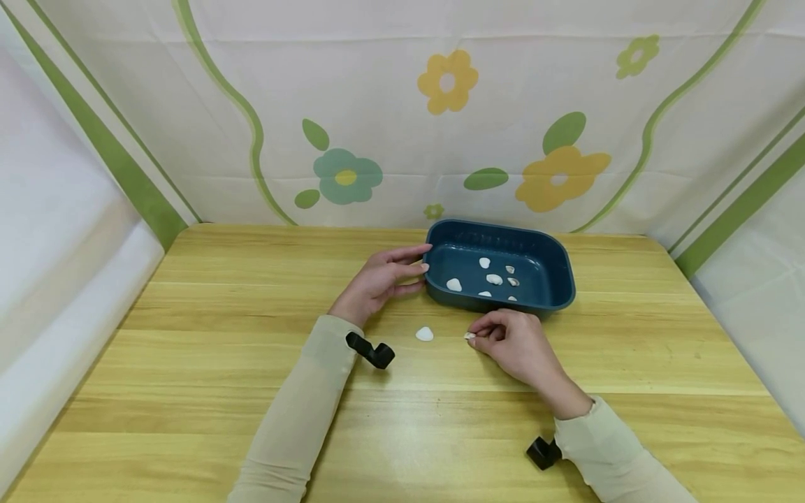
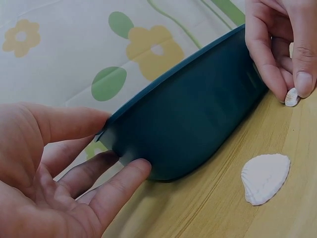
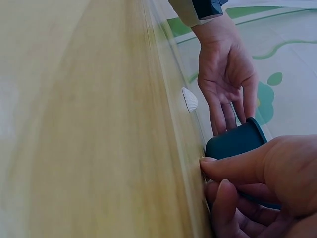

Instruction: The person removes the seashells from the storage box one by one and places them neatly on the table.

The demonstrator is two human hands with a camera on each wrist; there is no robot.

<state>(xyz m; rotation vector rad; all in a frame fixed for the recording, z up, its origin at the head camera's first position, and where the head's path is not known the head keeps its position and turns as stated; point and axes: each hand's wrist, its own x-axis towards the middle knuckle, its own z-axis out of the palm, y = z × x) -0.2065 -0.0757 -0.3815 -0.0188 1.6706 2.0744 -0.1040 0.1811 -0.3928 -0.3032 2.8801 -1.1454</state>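
A dark blue rectangular basin point(image 1: 560, 305) stands at the back of the table, with several white and brownish seashells point(image 1: 494, 279) inside. The fingertips of my left hand point(image 1: 380, 283) touch its left end, near the rim and against the outer wall, fingers fairly straight. In front of the basin, my right hand point(image 1: 518, 346) pinches a small pale seashell point(image 2: 292, 97) between thumb and fingertips, low over the tabletop. A larger white fan-shaped seashell point(image 1: 424, 334) lies on the wood between both hands. The right wrist view mostly hides the pinched shell behind the thumb.
The light wooden table point(image 1: 402, 447) meets a pale cloth backdrop point(image 1: 377, 84) printed with flowers and green lines. Cloth also hangs at both sides. Black camera mounts point(image 1: 377, 355) are strapped to both sleeved wrists.
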